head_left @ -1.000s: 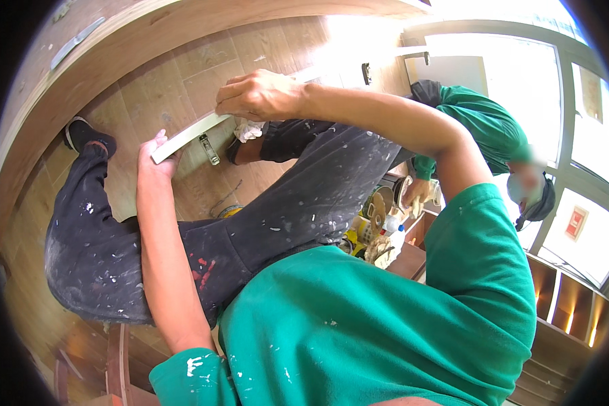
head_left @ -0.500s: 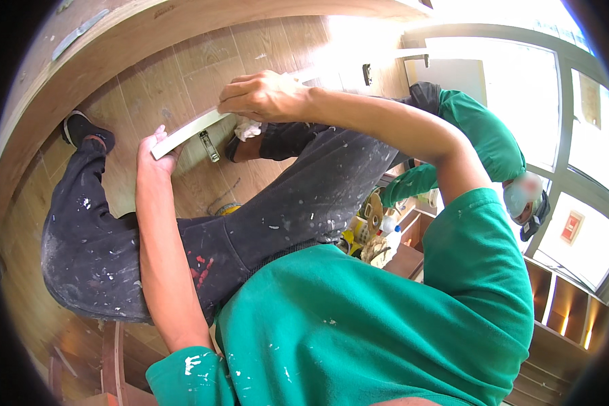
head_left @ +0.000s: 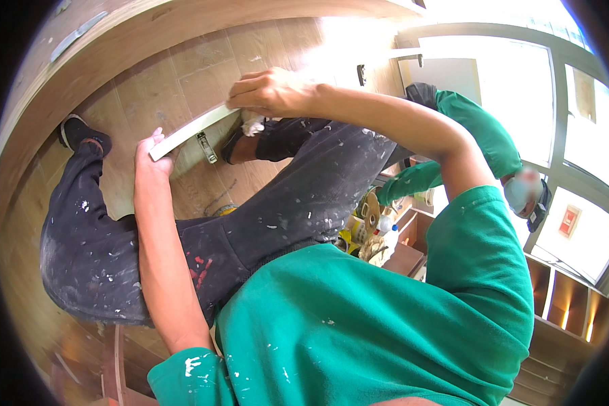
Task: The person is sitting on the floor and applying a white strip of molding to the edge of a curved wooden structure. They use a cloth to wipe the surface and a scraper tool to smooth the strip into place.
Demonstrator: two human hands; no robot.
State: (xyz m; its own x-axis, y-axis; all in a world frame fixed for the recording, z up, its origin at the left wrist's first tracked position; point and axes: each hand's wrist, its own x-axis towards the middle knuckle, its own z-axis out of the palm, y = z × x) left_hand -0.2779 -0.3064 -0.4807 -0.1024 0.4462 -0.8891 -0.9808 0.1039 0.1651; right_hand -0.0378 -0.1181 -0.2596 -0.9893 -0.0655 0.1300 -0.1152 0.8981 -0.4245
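My left hand (head_left: 154,153) grips the near end of a long white strip (head_left: 189,134), thumb sticking up. Farther along it, my right hand (head_left: 265,93) is closed over the strip with bent fingers. A crumpled white cloth (head_left: 252,123) shows just below that hand; whether the hand holds it is hidden. Beside the strip, a small metal hardware piece (head_left: 207,147) lies on the wooden floor (head_left: 149,95). The far part of the strip is washed out by glare.
A curved-looking wooden board (head_left: 88,54) borders the floor. A bent-over co-worker in green (head_left: 470,128) is at right, near tools and containers (head_left: 365,237). Wooden compartments (head_left: 558,304) stand below a window (head_left: 494,95). My legs (head_left: 284,189) stretch across the floor.
My right hand has slid a little rightward along the strip; my left hand stays at its end. The co-worker has bent lower, head and arm shifting.
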